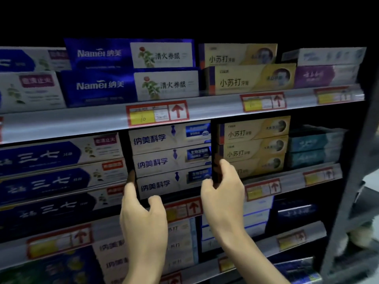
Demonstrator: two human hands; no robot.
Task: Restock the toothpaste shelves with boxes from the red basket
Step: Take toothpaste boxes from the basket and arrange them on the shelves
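Nearest the camera, two bare forearms rise from the bottom edge toward a shop shelf unit. The left hand (pixel 141 214) is curled round the left end of a white toothpaste box (pixel 164 184), thumb under its lower front edge and fingertips reaching up along the end. The right hand (pixel 222 193) pinches the same box at its right end, thumb on the front face and fingers hooked into the dark gap beside it. The box lies level between the two hands, its long side facing out, at the bottom of a stack of three like boxes; the middle box (pixel 170 160) and the top box (pixel 168 138) sit straight above it. Whether it rests fully on the middle shelf rail (pixel 291 178) cannot be told, as the hands cover its lower corners. Just right of the stack, past the right fingers, stand stacked gold toothpaste boxes (pixel 254 140), with teal boxes (pixel 307 148) further right. Left of the stack lie blue-and-white boxes (pixel 57 177), three high. Below the hands, a lower shelf holds more pale boxes (pixel 180 242), blurred. Farther up, the upper shelf rail (pixel 82 121) carries a red-framed price tag (pixel 158 113), and above it stand two blue Namei boxes (pixel 98 85), one upon the other.
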